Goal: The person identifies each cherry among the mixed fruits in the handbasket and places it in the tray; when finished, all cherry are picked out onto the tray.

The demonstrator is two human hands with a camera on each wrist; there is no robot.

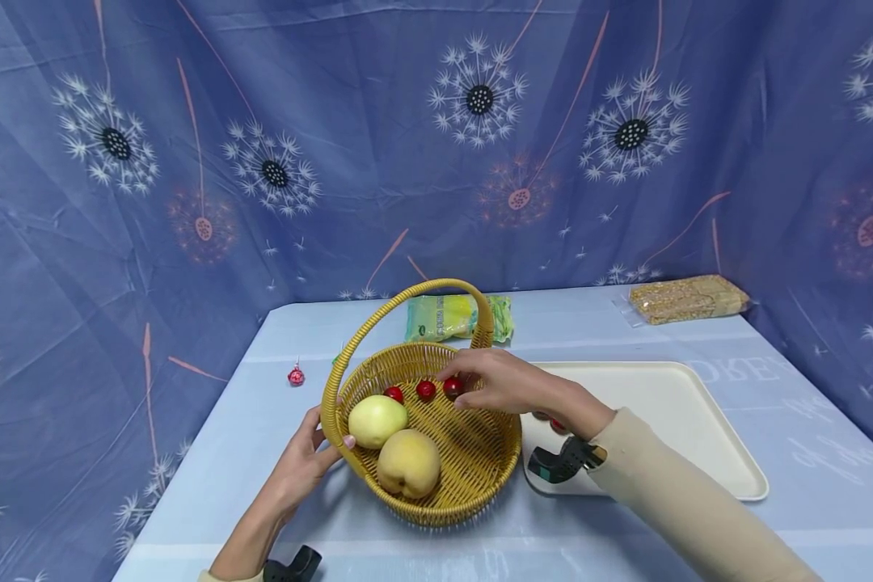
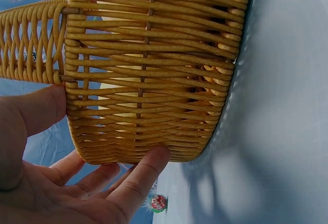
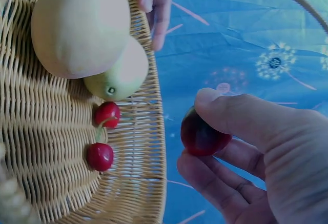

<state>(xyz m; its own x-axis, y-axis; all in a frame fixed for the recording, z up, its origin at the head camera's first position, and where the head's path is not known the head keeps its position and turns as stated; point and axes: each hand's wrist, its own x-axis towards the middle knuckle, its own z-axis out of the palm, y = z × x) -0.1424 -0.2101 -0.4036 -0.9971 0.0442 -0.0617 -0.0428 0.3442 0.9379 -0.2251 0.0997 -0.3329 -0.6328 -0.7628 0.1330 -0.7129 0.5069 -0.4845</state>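
Observation:
A woven yellow basket [image 1: 473, 473] with an arched handle [image 1: 378, 319] stands on the blue table. Inside lie two pale yellow-green fruits [image 1: 376, 420] [image 1: 408, 462] and two cherries [image 1: 394, 394] [image 1: 425, 390]. My right hand [image 1: 460, 388] pinches a third dark red cherry [image 3: 202, 136] between thumb and fingers above the basket's far side. My left hand [image 1: 327, 440] holds the basket's left rim, thumb over the edge and fingers [image 2: 138, 175] against the outer wall [image 2: 154, 80].
A cream tray [image 1: 669, 412] lies right of the basket, small red things by its left edge. A red cherry-like piece [image 1: 296, 376] sits on the table at left. A green packet [image 1: 454, 317] and a brown packet [image 1: 687, 298] lie at the back, a blue patterned cloth behind them.

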